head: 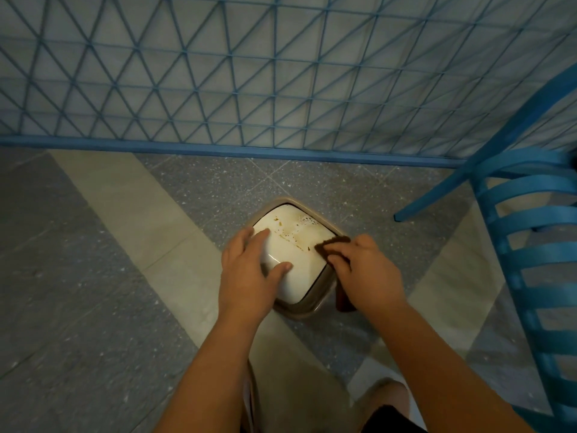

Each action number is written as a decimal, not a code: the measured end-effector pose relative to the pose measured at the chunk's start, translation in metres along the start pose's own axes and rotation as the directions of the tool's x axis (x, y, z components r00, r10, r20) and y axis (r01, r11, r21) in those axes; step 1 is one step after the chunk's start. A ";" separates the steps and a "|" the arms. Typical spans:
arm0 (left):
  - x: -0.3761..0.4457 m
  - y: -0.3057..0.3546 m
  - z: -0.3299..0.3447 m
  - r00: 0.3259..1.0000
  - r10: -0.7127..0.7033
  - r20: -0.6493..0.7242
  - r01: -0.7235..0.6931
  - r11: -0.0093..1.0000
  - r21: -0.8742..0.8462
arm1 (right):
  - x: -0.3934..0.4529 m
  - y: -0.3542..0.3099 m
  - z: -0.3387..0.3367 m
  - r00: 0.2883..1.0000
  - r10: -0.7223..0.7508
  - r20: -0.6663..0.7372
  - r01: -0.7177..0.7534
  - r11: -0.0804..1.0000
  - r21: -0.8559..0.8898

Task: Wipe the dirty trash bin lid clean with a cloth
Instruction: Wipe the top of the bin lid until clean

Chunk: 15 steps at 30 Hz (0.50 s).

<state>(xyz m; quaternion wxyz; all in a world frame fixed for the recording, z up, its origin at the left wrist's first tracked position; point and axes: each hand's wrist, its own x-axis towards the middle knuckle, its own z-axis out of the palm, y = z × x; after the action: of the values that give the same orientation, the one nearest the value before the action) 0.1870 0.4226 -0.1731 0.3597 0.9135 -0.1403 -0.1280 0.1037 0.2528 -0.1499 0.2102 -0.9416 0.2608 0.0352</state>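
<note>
A small beige trash bin (313, 303) stands on the floor below me. Its cream lid (296, 245) carries brown stains and smears across the far half. My left hand (249, 270) rests on the lid's left near corner, fingers spread over the edge and thumb on top. My right hand (367, 270) pinches a dark brown cloth (331, 245) and presses it on the lid's right edge, beside the stains. Part of the cloth hangs down under the right hand next to the bin.
A blue lattice railing (281, 104) with a blue base bar runs across the far side. A blue slatted chair (530, 245) stands close on the right, one leg reaching toward the bin. The floor (93, 245) is grey speckled and beige tile.
</note>
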 end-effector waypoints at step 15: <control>0.000 0.000 -0.002 1.000 -0.005 0.013 0.005 1.000 0.026 | 0.008 0.013 0.015 0.988 0.149 -0.034 -0.142 0.977 0.160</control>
<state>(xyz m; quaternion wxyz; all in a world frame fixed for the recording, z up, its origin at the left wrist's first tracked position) 0.1879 0.4241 -0.1716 0.3465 0.9176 -0.1422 -0.1330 0.1051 0.2453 -0.1701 0.2748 -0.9009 0.3358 0.0084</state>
